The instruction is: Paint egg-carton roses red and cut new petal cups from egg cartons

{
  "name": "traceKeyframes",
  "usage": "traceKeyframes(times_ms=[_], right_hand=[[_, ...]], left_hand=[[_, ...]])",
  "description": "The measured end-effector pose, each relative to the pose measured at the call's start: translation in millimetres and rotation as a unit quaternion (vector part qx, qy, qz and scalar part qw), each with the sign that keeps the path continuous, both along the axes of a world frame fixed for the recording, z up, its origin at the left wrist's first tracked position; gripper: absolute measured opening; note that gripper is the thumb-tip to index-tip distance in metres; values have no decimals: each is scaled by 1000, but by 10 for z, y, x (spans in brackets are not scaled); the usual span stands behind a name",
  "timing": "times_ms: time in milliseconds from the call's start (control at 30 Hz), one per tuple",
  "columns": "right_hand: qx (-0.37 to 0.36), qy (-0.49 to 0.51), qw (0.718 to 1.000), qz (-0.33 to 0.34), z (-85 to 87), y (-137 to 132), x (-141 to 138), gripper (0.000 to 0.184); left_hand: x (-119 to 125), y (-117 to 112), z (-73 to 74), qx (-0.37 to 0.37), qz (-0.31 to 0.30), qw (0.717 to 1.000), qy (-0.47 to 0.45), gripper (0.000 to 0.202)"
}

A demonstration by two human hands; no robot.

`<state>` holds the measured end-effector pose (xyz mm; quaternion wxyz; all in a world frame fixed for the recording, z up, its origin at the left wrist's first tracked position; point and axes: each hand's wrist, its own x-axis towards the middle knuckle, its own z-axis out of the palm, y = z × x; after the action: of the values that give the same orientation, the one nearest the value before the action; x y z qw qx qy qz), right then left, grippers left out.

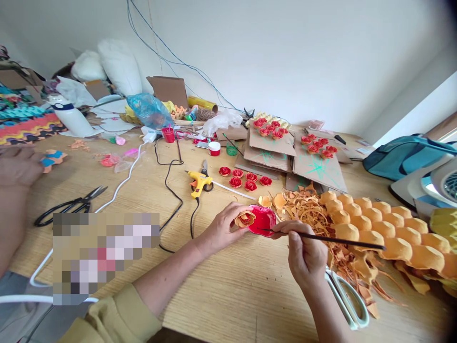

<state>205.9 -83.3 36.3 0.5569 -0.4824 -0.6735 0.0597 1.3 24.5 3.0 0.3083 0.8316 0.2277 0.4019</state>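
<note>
At the table (228,295) front | our left hand (223,228) pinches an orange rose (244,219) by the red dish (263,220) | right hand (303,252) grips the brush (321,237), tip in paint | load lightly, we reckon

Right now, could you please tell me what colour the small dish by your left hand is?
The dish is red, clearest in the head view.
</note>
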Motion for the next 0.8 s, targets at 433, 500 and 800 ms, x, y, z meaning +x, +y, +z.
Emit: traceKeyframes(times_ms=[433,500,800], right_hand=[[-31,-104,993,-42,-27,97,10,24],[-30,-99,993,-55,-31,100,13,24],[-41,-96,993,-57,-58,115,33,25]], left_hand=[[13,-19,18,-14,29,999,1,39],[12,-20,24,-14,28,999,1,39],[8,-21,43,-21,21,1000,-4,44]])
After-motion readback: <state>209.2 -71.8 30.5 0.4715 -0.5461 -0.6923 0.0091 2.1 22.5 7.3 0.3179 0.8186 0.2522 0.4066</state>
